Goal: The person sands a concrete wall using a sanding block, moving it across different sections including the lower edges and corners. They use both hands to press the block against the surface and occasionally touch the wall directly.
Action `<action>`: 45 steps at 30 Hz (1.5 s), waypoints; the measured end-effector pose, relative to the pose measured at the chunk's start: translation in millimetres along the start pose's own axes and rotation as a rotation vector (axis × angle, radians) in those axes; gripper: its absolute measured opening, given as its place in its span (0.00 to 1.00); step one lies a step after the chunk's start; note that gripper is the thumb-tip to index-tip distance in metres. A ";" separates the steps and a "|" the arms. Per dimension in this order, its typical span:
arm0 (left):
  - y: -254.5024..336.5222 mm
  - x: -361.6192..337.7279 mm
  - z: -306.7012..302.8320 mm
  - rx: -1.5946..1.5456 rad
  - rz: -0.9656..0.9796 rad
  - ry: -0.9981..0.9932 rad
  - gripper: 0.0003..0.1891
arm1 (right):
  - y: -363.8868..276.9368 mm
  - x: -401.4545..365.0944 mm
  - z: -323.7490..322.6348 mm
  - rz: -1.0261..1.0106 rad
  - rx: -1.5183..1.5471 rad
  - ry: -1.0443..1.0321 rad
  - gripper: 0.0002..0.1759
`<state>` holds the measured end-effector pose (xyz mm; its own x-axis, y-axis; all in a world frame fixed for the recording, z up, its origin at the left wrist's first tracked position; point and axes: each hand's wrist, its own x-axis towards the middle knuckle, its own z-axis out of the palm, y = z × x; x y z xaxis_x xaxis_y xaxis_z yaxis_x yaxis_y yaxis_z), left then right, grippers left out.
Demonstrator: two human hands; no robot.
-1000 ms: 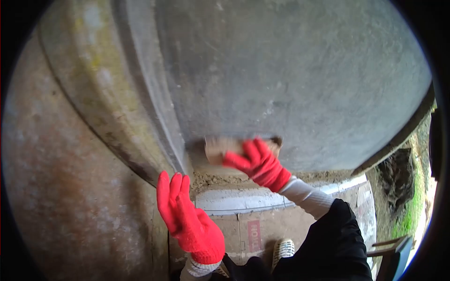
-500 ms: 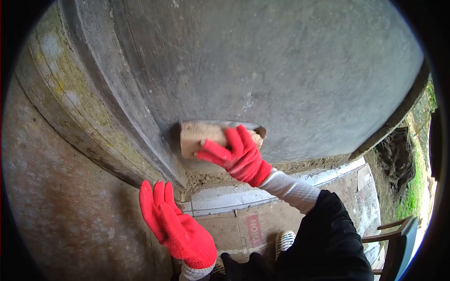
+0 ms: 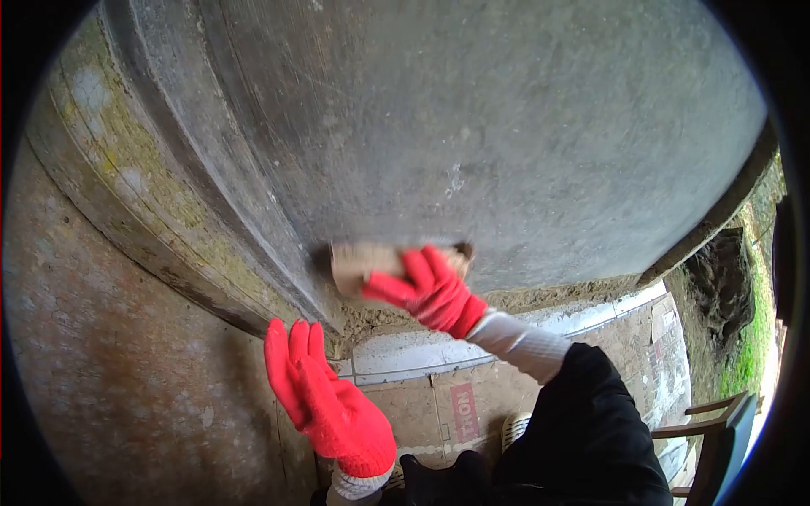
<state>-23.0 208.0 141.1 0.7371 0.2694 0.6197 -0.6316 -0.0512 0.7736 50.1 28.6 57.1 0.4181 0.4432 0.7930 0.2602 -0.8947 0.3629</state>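
Note:
My right hand [image 3: 429,291], in a red glove, is wrapped round a pale brown block [image 3: 354,263] with a flat edge along its far side. The block lies against the lower part of a grey wall [image 3: 540,143] and is slightly blurred. My left hand [image 3: 331,396], also gloved in red, is raised at the lower left near the wall's corner moulding [image 3: 228,194]. Its fingers point upward, partly spread, and it holds nothing.
White tiles [image 3: 422,358] run along the wall's rough bottom edge. Printed cardboard [image 3: 422,413] covers the floor around my shoes. A chair [image 3: 717,438] stands at the lower right, and a dark rock-like mass [image 3: 724,282] lies outside by the grass.
The block and my right hand have moved slightly down along the wall. My left hand has shifted a little to the right, and the view has moved slightly.

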 end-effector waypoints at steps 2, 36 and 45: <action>2.6 -1.6 1.2 0.075 0.033 -0.095 0.20 | -0.4 -53.7 34.8 -0.510 -0.299 -0.083 0.29; -7.2 -7.9 20.2 -0.195 -0.140 -0.030 0.24 | 17.5 8.0 -8.7 -0.007 0.013 0.031 0.29; -3.3 -19.3 22.6 -0.080 -0.218 -0.182 0.24 | 75.1 -43.3 -55.3 0.032 -0.040 -0.045 0.32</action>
<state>-29.8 181.2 129.6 0.8838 0.0883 0.4595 -0.4655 0.0672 0.8825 3.4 -60.9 77.1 0.4643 0.4156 0.7821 0.2114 -0.9096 0.3578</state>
